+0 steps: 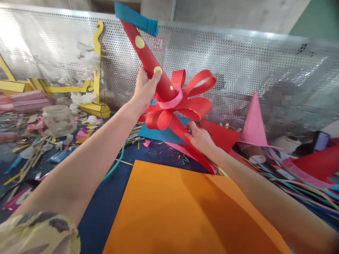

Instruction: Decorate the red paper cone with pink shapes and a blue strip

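My left hand (145, 88) is wrapped round a red paper tube (147, 56) with yellow dots, held tilted above the table. A folded blue paper strip (136, 19) tops the tube. At its lower end sit a pink paper ring (172, 100) and several looped red paper strips (198, 106), like petals. Below them, the curled fingers of my right hand (200, 137) are at the edge of a red paper strip (181, 130) that slants down to the table; they seem to pinch it. A large orange sheet (169, 204) lies nearest me.
A perforated metal panel (238, 63) stands behind the table. Left are a yellow frame (97, 60) with white fluff, a clear jar (59, 120), pink blocks (30, 100) and paper scraps. Right are a pink paper cone (254, 123), a red paper piece (317, 164) and thin coloured strips.
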The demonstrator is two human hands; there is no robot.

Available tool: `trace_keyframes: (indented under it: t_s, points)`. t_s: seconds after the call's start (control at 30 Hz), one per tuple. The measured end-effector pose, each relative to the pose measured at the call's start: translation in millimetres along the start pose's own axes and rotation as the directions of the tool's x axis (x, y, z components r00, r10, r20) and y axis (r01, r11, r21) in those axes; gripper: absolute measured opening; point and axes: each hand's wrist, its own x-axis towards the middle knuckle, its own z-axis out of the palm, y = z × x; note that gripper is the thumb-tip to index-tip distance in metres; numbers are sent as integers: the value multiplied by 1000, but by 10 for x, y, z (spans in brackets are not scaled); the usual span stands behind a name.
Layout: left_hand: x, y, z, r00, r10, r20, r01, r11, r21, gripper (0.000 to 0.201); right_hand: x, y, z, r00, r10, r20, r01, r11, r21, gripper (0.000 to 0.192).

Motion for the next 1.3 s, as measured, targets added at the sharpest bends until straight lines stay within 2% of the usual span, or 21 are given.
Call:
trace_keyframes:
  t_s: [0.07,0.17,0.3,0.5,0.63,0.73,0.87,1.0,1.13,1.3]
  points:
    - [6,7,19,1000,-11,9,11,1000,18,10,-36,-41,11,993,-114,26,113,993,17,36]
    - [-5,-25,29,999,-11,31,9,998,64,10,-76,-205,83,958,-272,92,269,962,37,35]
    - [-44,-144,21,994,-24,105,12,994,105,13,-130,-430,177,921,-357,155,348,934,83,30]
    - [-128,-491,76,968,-86,236,25,969,246,16,-372,-568,186,908,-392,146,341,896,285,48]
    - [-197,-721,119,921,-155,357,39,950,311,15,-459,-572,149,924,-371,96,279,823,494,37]
    - [-259,-892,101,900,-186,393,35,933,359,17,-471,-540,56,935,-347,75,233,759,608,41]
    - [-355,-1073,27,863,-232,448,29,909,416,24,-541,-581,-85,898,-428,98,262,701,663,26]
    - [-435,-1125,-47,848,-250,467,25,900,436,29,-669,-758,-86,889,-447,98,309,743,594,27]
    - [-443,-1070,-93,846,-257,467,24,894,448,38,-758,-909,-20,894,-442,73,332,764,554,28]
    - [-340,-959,-132,877,-240,416,29,890,454,40,-823,-970,-44,921,-388,16,304,746,593,23]
